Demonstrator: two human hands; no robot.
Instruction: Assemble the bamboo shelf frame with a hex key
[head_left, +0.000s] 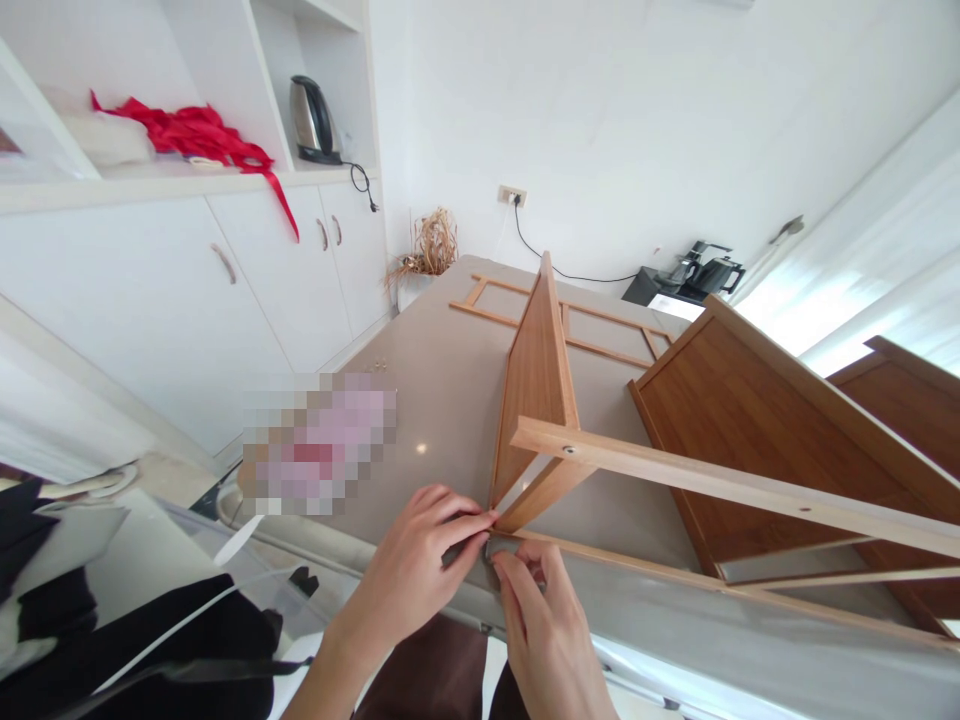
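A wooden shelf unit (534, 345), partly assembled from brown panels and pale rails, lies on its side on the table. My left hand (420, 555) pinches the near lower corner of its frame between thumb and fingers, where a panel meets the bottom rail (637, 556). Just right of it, my right hand (546, 605) is closed at the same corner. Its fingertips pinch a small grey metal piece (489, 549), mostly hidden, whose exact kind I cannot make out. The upper rail (697, 480) runs above my right hand, with a metal fastener (569, 450) set near its end.
Flat wooden frames (611, 350) lie behind the shelf on the grey tabletop (442, 400). A blurred-out pinkish item (330, 440) rests left, with tiny parts (380, 366) beyond it. Larger wooden panels (787, 430) stand right. White cabinets (135, 270) line the left wall.
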